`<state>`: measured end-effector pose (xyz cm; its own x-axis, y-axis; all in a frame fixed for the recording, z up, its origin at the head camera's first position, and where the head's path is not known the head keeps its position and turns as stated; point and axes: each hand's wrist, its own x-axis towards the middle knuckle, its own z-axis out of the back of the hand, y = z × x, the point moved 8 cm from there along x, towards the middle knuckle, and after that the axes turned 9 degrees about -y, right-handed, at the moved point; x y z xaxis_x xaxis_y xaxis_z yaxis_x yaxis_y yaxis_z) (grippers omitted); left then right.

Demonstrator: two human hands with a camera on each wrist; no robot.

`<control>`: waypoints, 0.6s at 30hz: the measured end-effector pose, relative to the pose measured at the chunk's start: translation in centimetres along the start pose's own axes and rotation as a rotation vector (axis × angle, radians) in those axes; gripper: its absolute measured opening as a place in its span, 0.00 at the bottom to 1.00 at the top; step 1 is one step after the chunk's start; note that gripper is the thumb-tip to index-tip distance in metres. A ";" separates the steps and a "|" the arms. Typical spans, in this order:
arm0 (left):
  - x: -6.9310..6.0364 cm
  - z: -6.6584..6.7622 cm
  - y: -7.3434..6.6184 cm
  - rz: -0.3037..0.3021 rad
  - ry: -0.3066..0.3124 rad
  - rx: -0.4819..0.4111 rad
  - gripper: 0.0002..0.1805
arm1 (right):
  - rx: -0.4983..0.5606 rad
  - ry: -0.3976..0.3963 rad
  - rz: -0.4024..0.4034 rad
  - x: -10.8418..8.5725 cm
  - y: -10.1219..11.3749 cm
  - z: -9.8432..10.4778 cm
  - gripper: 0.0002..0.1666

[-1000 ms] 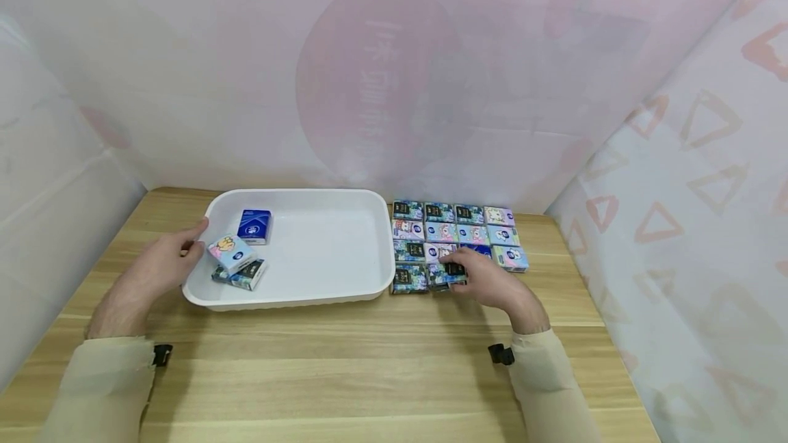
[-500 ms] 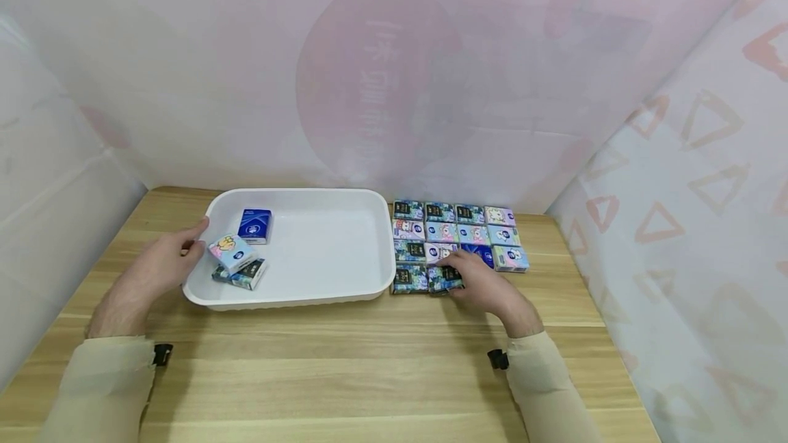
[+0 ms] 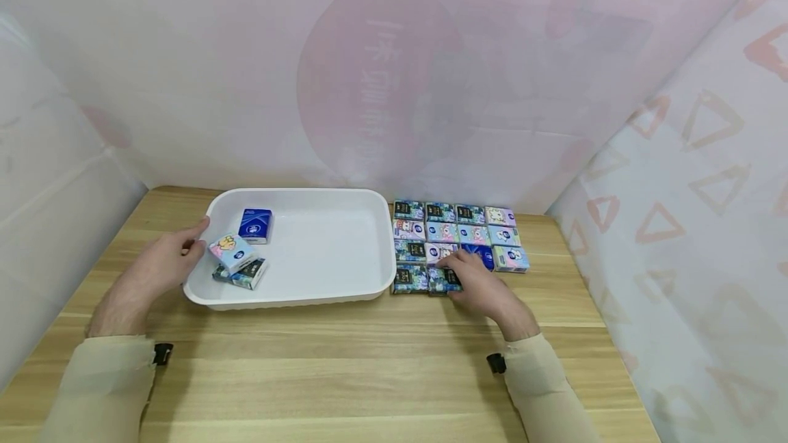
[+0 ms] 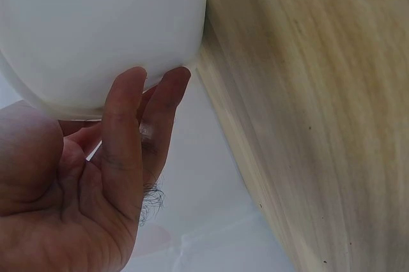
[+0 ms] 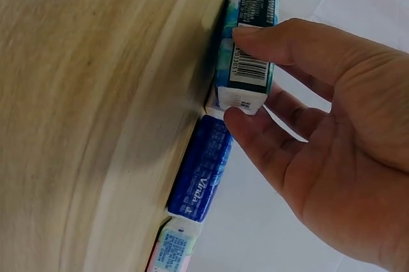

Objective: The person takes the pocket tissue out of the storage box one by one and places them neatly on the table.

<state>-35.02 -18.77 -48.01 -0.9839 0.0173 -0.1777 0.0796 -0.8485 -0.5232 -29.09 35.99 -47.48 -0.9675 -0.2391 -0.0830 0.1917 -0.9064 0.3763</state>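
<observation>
In the head view, my right hand [image 3: 483, 289] pinches a dark floral tissue pack [image 3: 442, 279] at the front row of a block of packs. The right wrist view shows thumb and fingertips on the end of this tissue pack [image 5: 246, 71], beside a blue Vinda pack [image 5: 201, 166]. My left hand [image 3: 163, 262] holds the left rim of a white plastic tray [image 3: 320, 298]; its fingers touch the outer wall in the left wrist view. Inside the tray lie a blue pack [image 3: 255, 224] and a light blue pack [image 3: 231, 253], which leans on a dark floral pack [image 3: 249, 274].
The block of tissue packs [image 3: 441, 232] sits in rows against the tray's right side, near the back wall [image 3: 492, 122]. A wooden table [image 3: 345, 368] extends in front. A patterned side wall [image 3: 695, 190] stands on the right.
My right hand has shifted slightly left with the dark floral pack, which now lies closer in line with its neighbours. More of the blue pack behind it shows. My left hand and the tray stay put.
</observation>
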 end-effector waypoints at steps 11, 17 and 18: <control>0.0 0.2 -0.1 -0.017 -0.016 0.002 0.35 | -0.022 -0.092 0.028 0.6 1.5 0.8 0.32; 0.1 0.2 0.0 -0.018 -0.005 -0.009 0.36 | 0.027 -0.130 0.099 1.8 4.6 1.2 0.32; 0.1 0.2 0.0 -0.018 -0.003 -0.010 0.36 | 0.033 -0.132 0.109 2.1 5.2 1.1 0.33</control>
<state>-35.17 -18.86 -47.88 -0.9856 0.0308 -0.1661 0.0637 -0.8430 -0.5341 -30.26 31.16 -44.72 -0.9549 -0.2856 0.0813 0.2935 -0.8652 0.4065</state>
